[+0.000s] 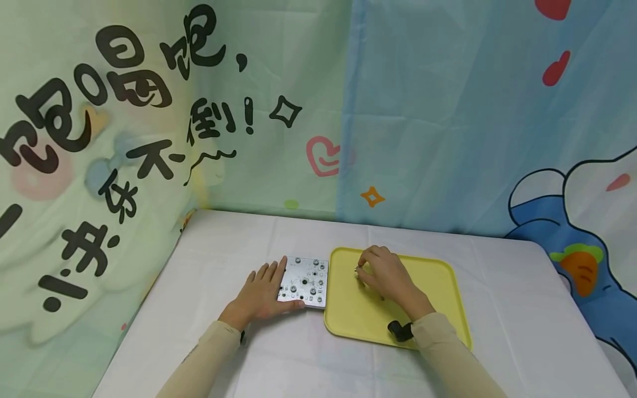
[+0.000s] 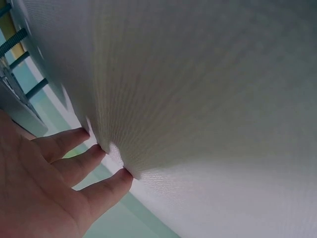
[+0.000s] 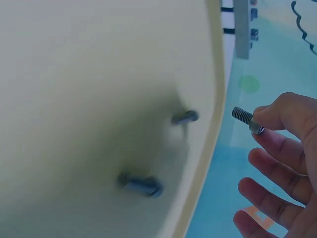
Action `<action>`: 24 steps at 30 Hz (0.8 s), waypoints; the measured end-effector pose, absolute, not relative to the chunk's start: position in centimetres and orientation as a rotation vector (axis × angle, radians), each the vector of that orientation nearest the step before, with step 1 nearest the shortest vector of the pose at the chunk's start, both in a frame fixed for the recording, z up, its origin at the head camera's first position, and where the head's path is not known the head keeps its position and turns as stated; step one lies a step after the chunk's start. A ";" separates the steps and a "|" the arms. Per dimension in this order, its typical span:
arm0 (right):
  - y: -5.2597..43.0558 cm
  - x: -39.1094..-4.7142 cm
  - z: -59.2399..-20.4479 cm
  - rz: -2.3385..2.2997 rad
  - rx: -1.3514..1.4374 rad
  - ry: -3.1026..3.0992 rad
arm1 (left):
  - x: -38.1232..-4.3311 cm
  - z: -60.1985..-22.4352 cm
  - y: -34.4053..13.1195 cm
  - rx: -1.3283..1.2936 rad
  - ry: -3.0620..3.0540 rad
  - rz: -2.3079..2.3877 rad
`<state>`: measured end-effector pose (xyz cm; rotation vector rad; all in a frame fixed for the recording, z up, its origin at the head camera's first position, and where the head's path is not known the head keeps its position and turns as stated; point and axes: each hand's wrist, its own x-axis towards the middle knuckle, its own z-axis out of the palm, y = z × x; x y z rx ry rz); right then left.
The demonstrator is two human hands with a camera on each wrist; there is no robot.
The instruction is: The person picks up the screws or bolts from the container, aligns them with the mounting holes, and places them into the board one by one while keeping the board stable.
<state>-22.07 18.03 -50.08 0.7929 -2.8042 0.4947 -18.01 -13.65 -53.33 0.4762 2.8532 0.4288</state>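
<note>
A square metal plate point(image 1: 304, 282) with several screws in its top lies left of the yellow tray point(image 1: 343, 323). My left hand point(image 1: 266, 296) stands against the plate's left side, fingers straight and thumb along the front edge. In the left wrist view, three fingertips point(image 2: 126, 177) touch the white cloth, and threaded screw shanks point(image 2: 37, 88) stick out beneath the plate. Over the tray, my right hand point(image 1: 388, 275) pinches a small socket-head screw point(image 3: 242, 116) between thumb and index finger. Its threaded end points away from the fingers; the other three fingers are spread apart.
Two more screws, one nearer point(image 3: 141, 185) and one farther point(image 3: 185, 117), lie on the tray in the right wrist view. White cloth point(image 1: 517, 331) covers the table. Printed curtains point(image 1: 438, 121) hang along its back and left sides.
</note>
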 end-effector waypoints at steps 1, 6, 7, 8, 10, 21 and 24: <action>17.7 -22.1 -49.9 0.491 0.795 -2.803 | -18.0 -53.3 -13.6 0.477 2.854 0.430; 16.4 -22.2 -49.2 0.497 0.830 -2.781 | -18.0 -53.3 -13.6 0.478 2.853 0.430; 16.1 -22.2 -49.0 0.500 0.839 -2.776 | -18.0 -53.3 -13.6 0.478 2.854 0.426; 15.8 -22.2 -48.9 0.503 0.850 -2.771 | -18.0 -53.3 -13.6 0.478 2.855 0.423; 15.4 -22.3 -48.7 0.503 0.869 -2.762 | -18.0 -53.3 -13.6 0.477 2.859 0.418; 12.8 -22.5 -48.2 0.527 0.932 -2.747 | -18.1 -53.4 -13.6 0.467 2.861 0.419; 12.0 -22.5 -48.0 0.528 0.952 -2.752 | -18.1 -53.4 -13.6 0.464 2.858 0.420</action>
